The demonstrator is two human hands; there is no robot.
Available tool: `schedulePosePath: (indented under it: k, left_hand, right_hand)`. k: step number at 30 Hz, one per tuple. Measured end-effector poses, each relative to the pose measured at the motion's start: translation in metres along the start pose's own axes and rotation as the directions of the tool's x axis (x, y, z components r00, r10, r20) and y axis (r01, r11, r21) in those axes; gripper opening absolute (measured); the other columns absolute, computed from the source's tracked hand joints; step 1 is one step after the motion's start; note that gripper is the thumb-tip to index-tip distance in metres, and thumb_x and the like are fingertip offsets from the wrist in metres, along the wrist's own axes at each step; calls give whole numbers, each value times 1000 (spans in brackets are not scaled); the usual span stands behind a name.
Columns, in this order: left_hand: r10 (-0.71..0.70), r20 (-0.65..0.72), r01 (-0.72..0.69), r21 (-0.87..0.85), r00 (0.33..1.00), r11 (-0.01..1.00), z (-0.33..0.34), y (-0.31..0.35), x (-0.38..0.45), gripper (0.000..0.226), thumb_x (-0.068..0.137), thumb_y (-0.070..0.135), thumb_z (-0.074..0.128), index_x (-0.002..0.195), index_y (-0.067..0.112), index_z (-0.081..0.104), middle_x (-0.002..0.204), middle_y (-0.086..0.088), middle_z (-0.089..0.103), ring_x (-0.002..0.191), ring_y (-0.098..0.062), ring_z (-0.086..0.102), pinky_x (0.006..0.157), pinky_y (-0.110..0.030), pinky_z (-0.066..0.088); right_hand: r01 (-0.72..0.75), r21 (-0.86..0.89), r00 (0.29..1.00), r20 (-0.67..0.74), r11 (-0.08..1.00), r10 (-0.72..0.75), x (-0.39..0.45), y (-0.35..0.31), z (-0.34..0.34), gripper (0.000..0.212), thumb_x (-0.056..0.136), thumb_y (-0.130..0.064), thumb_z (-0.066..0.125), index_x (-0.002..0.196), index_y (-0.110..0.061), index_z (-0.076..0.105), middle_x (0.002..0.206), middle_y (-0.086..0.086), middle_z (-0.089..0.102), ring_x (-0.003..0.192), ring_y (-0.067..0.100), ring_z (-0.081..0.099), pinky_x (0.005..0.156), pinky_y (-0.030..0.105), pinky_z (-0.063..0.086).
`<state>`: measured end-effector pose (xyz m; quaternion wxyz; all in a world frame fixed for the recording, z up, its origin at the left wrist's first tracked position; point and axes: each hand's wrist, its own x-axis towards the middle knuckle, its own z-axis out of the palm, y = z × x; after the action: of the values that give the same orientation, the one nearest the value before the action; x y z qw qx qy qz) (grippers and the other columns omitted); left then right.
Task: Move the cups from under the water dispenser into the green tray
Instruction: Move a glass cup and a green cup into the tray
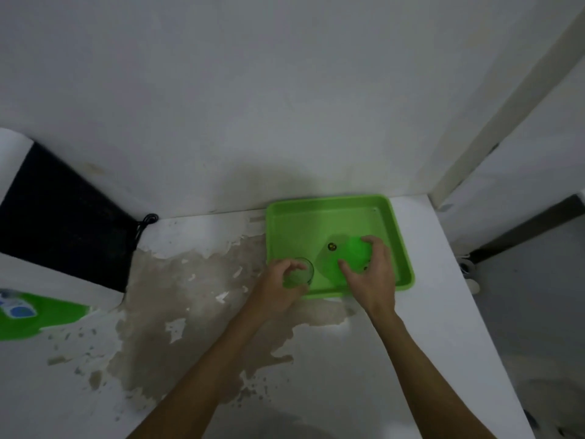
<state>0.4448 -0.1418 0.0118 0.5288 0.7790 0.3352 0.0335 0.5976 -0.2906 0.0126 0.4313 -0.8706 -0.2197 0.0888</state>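
A green tray [326, 217] lies on the white counter against the wall. My left hand [278, 288] grips a clear glass cup [300, 272] at the tray's front left corner, just over the rim. My right hand [372, 274] is closed around a green plastic cup [348, 255] that lies tilted inside the tray, near its front middle. Small dark spots show on the green cup's side. Whether either cup rests on the tray floor is unclear.
The counter [411, 359] has a large patch of peeled, brownish surface [177, 289] left of the tray. The water dispenser [47, 217], dark with a green and white label, stands at the left. The counter's right edge drops off beside the tray.
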Motion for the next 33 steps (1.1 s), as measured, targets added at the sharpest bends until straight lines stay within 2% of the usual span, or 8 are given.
schedulePosePath:
  k: [5, 9, 16, 22, 28, 31, 33]
  left_hand:
    - [-38, 13, 37, 88, 999, 995, 3, -7, 25, 34, 78, 28, 78, 102, 44, 60, 116, 6, 55, 109, -14, 56, 93, -33, 49]
    - [-29, 30, 24, 142, 999, 990, 5, -11, 37, 33, 80, 29, 77, 106, 39, 61, 115, 7, 53, 105, -13, 55, 84, -27, 47]
    - [-34, 7, 32, 184, 999, 982, 10, -15, 47, 37, 77, 24, 81, 107, 36, 62, 109, 3, 51, 98, -12, 55, 74, -13, 40]
    - [-40, 7, 38, 210, 999, 977, 11, -15, 46, 40, 77, 25, 82, 111, 31, 63, 109, 2, 48, 101, -15, 53, 83, -25, 45]
    - [-36, 34, 29, 183, 999, 983, 5, -13, 38, 41, 75, 25, 83, 112, 30, 64, 113, 1, 48, 106, -17, 53, 87, -27, 44]
    - [-16, 33, 10, 153, 999, 988, 2, -13, 29, 42, 74, 22, 83, 110, 32, 64, 115, 2, 49, 110, -19, 54, 89, -29, 43]
    - [-14, 45, 6, 159, 999, 987, 3, -12, 26, 44, 74, 23, 83, 113, 32, 63, 117, 3, 50, 111, -20, 54, 92, -31, 45]
  right_hand:
    - [71, -172, 990, 136, 982, -48, 20, 6, 22, 66, 73, -24, 83, 125, -22, 43, 127, 7, 51, 106, 26, 58, 79, 37, 53]
    - [105, -243, 975, 214, 964, -52, 24, 15, 35, 67, 72, -22, 84, 126, -18, 44, 130, 9, 51, 112, 29, 59, 88, 41, 55]
    - [128, -302, 966, 252, 945, -51, 20, 23, 41, 68, 70, -27, 86, 122, -17, 44, 125, 8, 52, 105, 27, 61, 78, 39, 61]
    - [119, -295, 962, 270, 948, -37, 18, 23, 37, 67, 71, -28, 85, 123, -17, 44, 127, 8, 53, 106, 28, 62, 80, 41, 61]
    - [170, -289, 949, 306, 942, -77, 13, 13, 24, 64, 75, -27, 80, 129, -17, 47, 134, 10, 52, 111, 29, 60, 84, 45, 60]
    - [232, -334, 956, 251, 913, -151, 12, 11, 14, 55, 74, -24, 76, 123, -11, 56, 126, 13, 58, 112, 31, 58, 91, 47, 53]
    - [208, -385, 973, 174, 899, -150, 16, 14, 7, 47, 72, -21, 74, 116, -8, 63, 120, 16, 60, 112, 34, 57, 94, 47, 49]
